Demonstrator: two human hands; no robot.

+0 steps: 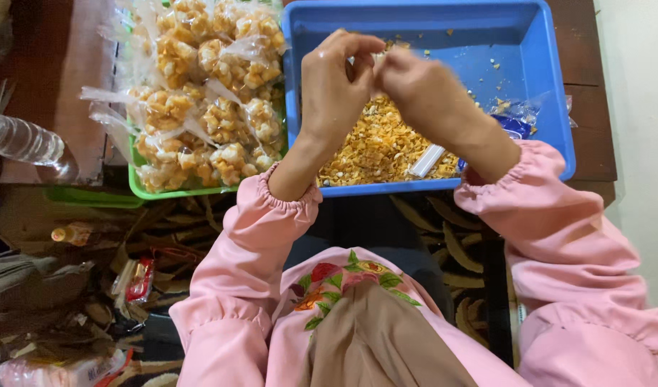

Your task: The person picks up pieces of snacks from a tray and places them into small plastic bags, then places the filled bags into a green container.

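My left hand (334,84) and my right hand (415,87) meet above a blue plastic tub (540,64), fingertips pinched together on a small clear bag (378,66) that is mostly hidden between them. Under the hands, a heap of yellow-orange crunchy snack pieces (375,147) fills the tub's near part. A white scoop-like strip (426,161) lies on the heap. Both arms wear pink sleeves.
A green tray (151,190) to the left holds several tied clear bags of the snack (207,93). A clear plastic bottle (21,140) lies at far left. A blue and clear wrapper (517,123) sits in the tub's right side. Clutter covers the floor at lower left.
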